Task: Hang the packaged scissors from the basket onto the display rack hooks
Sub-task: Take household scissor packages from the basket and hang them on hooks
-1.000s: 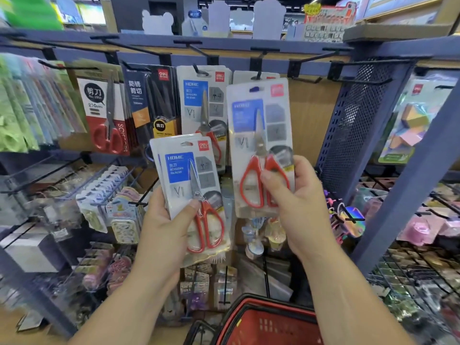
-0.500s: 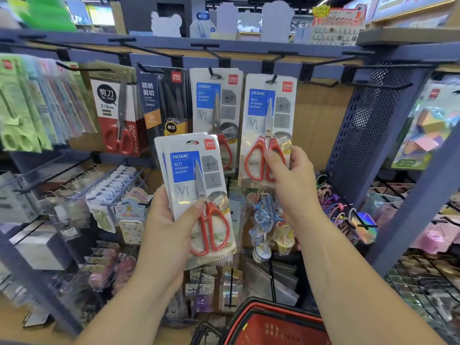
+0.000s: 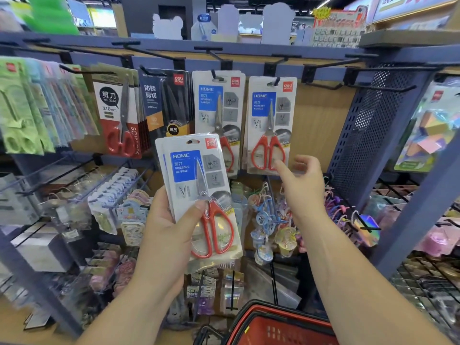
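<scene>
The left hand (image 3: 164,235) grips the seemingly light, stiff, slick scissors pack (image 3: 196,175) low, hang hole free; the right hand (image 3: 303,188) is loosely spread, empty.

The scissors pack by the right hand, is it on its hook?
On: the scissors pack hangs from the hook; the right hand holds nothing.

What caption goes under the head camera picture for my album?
Left hand holds packaged scissors; open right hand hovers by a hanging pack on its hook.

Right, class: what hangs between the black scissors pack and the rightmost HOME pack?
Another HOME scissors pack, partly covered by the held pack in the left hand; head view.
</scene>
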The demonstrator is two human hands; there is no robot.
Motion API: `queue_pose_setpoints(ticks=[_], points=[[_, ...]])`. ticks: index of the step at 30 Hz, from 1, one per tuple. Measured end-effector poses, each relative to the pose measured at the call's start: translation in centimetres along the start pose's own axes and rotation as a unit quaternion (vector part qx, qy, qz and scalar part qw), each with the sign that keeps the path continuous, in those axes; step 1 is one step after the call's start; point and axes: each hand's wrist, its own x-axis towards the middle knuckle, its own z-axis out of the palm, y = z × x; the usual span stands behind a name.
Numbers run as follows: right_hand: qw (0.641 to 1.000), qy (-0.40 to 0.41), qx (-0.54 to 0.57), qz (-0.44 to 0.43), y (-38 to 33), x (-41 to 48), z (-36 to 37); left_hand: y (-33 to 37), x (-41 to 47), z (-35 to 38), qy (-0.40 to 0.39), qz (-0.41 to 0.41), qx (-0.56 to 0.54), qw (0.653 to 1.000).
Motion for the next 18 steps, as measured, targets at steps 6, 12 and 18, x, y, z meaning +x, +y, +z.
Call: queue_pose_setpoints(ticks=[6,12,18], points=[[0.991,-0.095,0.094,-0.001,-2.1,-7.8,-1.8,-0.6,-0.4,1.1,-0.023,-0.012,-0.010,1.000],[0.969,-0.241,0.062,0.011,-0.8,-12.7,-2.2,-1.7,-1.0,3.2,-0.055,-0.005,-0.011,0.998],[0.973,-0.172,0.148,0.043,0.5,-12.8,-3.2,-2.2,-2.0,4.4,-0.082,-0.078,-0.083,0.990]])
